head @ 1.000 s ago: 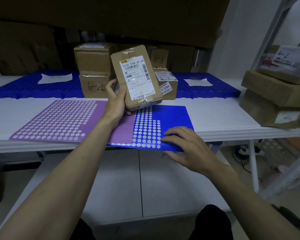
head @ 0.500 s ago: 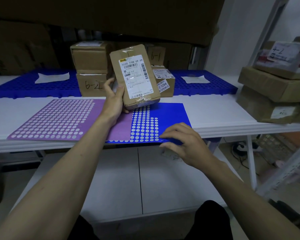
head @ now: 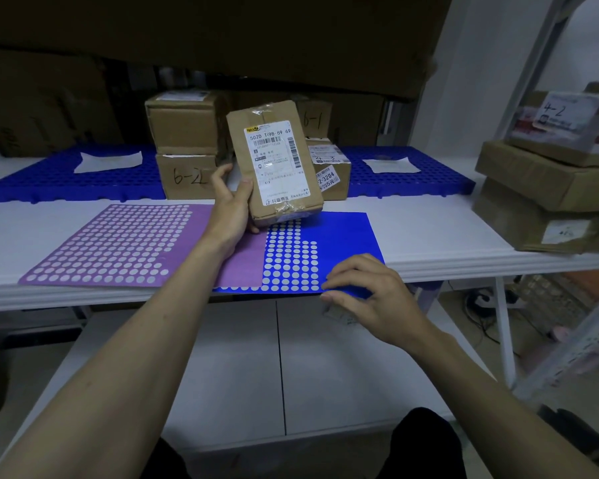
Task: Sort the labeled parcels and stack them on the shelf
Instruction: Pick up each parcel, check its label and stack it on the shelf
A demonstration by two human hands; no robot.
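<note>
While the right hand (head: 367,299) sits at the near edge of the white shelf (head: 429,243), its fingers are curled over the front corner of the blue sticker sheet (head: 343,236) — the fingertips touch the sheet, though whether they pinch it I cannot tell. That sheet carries rows of white round stickers on its left part and lies partly under a purple sticker sheet (head: 118,243), which spreads out to the left and is nearly full of dots.

Just beyond, the left hand (head: 230,212) grips a small brown parcel (head: 274,164) by its lower left edge, thumb on the front face and fingers wrapped behind, holding it upright and slightly tilted above the two sheets. Its white shipping label faces the camera, and clear tape crosses its top and bottom ends.

Farther back, two cardboard boxes are stacked on a blue plastic pallet (head: 412,174); the lower box (head: 187,176) is marked "6-2" by hand. Another labeled box (head: 332,171) stands right of the held parcel, partly hidden by it. At the far right of the shelf — well apart from the hands — is a pile of flat cartons (head: 547,195), with a package marked "4-2" on top.
</note>
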